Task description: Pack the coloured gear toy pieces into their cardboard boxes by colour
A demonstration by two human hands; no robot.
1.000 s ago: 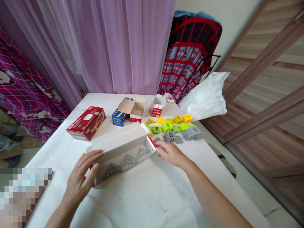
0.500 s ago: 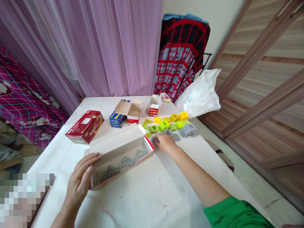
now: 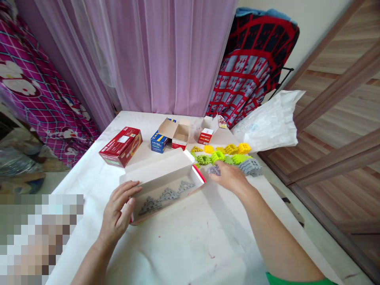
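A long white-lined box (image 3: 199, 174) lies open on the table, its lid flap raised along the far side. My left hand (image 3: 120, 208) grips its left end, fingers over the rim and thumb near the front. Inside rest several grey toothed plastic building pieces (image 3: 168, 194) in a row. Just beyond the box's right end, my right hand (image 3: 230, 176) is closed on a grey toothed building piece (image 3: 214, 170), partly covered by the fingers. Close to that hand are a stack of grey pieces (image 3: 251, 166), green pieces (image 3: 218, 156) and yellow pieces (image 3: 243, 148).
Toward the back left stands a red box (image 3: 120, 148). A blue box (image 3: 159, 143), an open red-and-white box (image 3: 179, 138) and a smaller open box (image 3: 204, 136) stand farther back. A white plastic bag (image 3: 267, 122) leans at the table's back right edge.
The view has shifted, so the table's things appear farther right and slightly higher. My right hand is a little farther from the box's right end. My left hand stays on the box.
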